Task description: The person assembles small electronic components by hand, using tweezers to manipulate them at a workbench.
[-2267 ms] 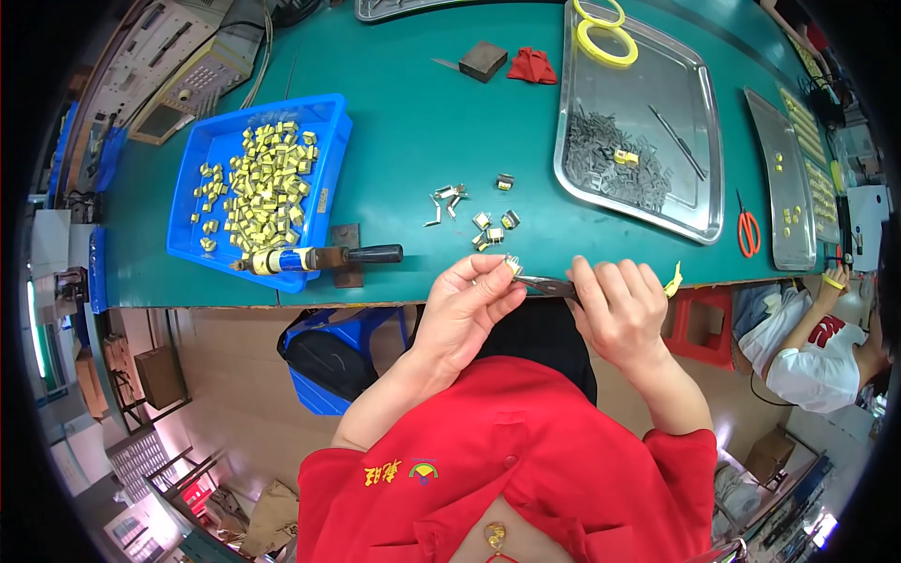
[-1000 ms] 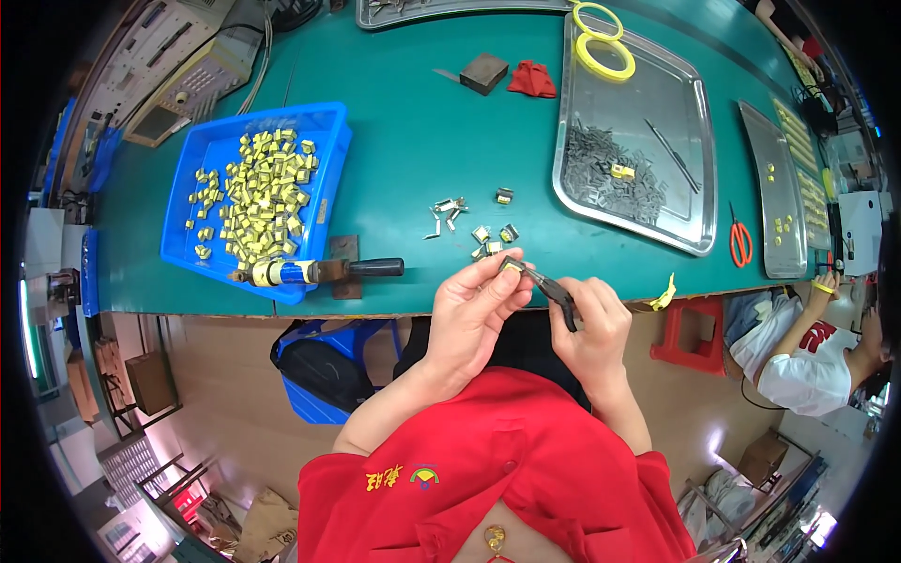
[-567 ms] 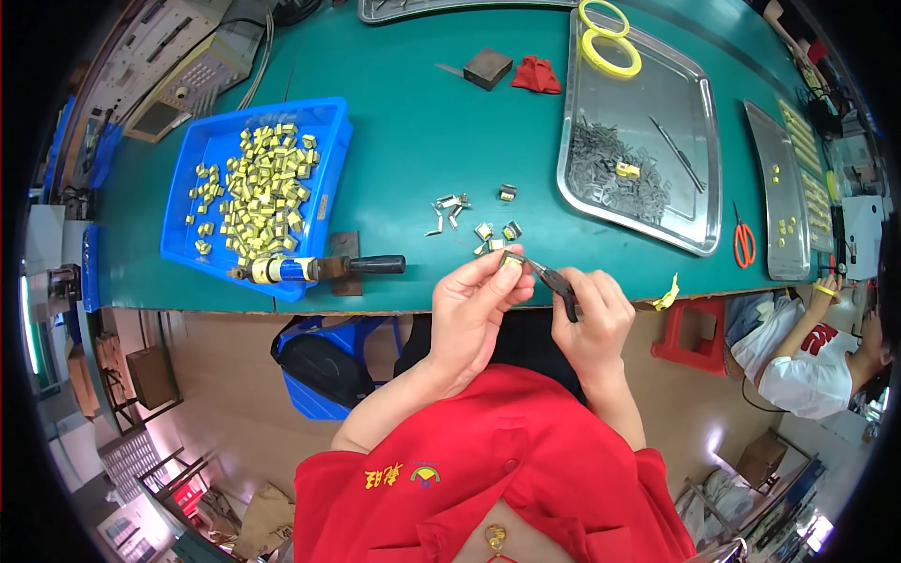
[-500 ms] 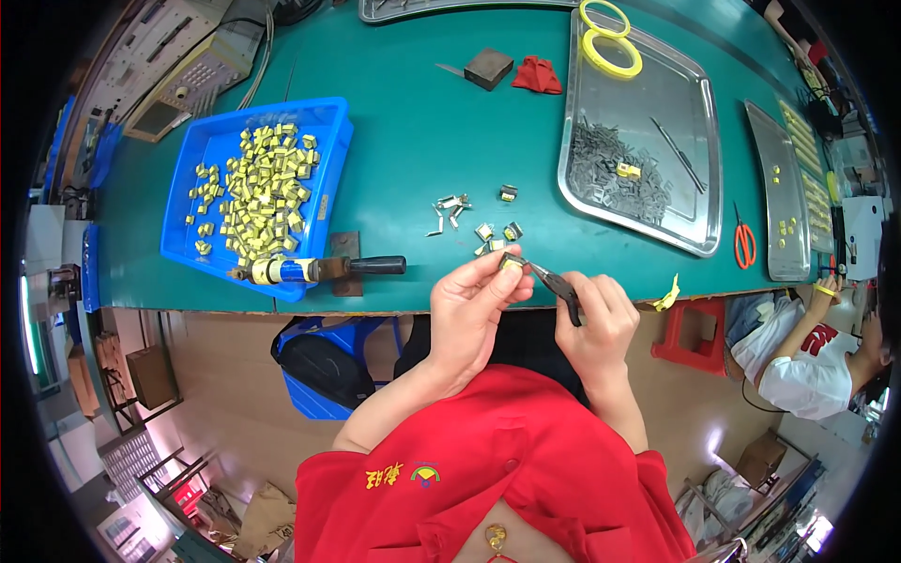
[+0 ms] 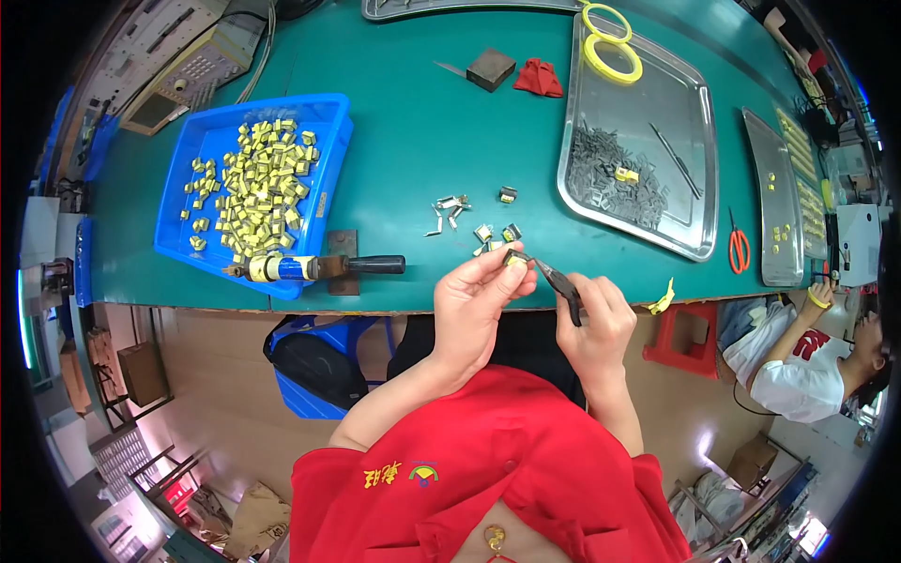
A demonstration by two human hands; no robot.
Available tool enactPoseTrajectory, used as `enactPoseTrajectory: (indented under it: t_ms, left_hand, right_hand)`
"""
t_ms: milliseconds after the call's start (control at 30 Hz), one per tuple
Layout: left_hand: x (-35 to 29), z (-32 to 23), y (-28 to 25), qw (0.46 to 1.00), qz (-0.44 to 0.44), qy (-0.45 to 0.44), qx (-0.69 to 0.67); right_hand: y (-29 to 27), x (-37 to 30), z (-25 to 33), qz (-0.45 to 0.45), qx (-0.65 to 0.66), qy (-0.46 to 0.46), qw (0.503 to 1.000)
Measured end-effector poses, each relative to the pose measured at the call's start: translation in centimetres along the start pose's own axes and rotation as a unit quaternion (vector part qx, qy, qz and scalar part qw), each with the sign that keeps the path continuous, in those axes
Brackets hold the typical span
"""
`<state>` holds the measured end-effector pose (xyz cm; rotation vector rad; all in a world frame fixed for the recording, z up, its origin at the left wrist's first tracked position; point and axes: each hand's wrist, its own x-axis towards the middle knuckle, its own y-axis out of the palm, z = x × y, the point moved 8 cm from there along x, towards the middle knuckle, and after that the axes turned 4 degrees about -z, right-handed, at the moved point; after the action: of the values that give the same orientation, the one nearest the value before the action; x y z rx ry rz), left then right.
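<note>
Left hand (image 5: 477, 305): fingers pinching blocky yellow-and-dark part (image 5: 515, 256) over near edge of smooth green tabletop (image 5: 404, 141). Right hand (image 5: 601, 319) clenched around tapered pliers (image 5: 561, 283), tips at part. 2 yellow rings (image 5: 615, 78) at metal tray (image 5: 680, 108).

A workshop — green tabletop (image 5: 422, 122); pliers (image 5: 560, 283); blue bin (image 5: 333, 155) of small yellow parts (image 5: 258, 192); metal tray (image 5: 657, 80); knobbed instrument (image 5: 199, 73) (another worker (image 5: 798, 375) nearby).
</note>
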<state>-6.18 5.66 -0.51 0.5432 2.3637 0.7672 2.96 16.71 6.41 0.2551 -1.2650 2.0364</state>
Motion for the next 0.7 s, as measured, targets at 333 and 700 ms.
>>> enactPoseTrajectory:
  t_ms: [333, 700]
  left_hand:
    - [-0.3, -1.4, 0.1, 0.978, 0.054, 0.15, 0.135]
    - [-1.0, -1.8, 0.7, 0.952, 0.109, 0.183, 0.219]
  right_hand:
    - [-0.8, 0.4, 1.0, 0.032, -0.004, -0.029, 0.999]
    - [-1.2, 0.0, 0.9, 0.041, -0.012, -0.05, 0.998]
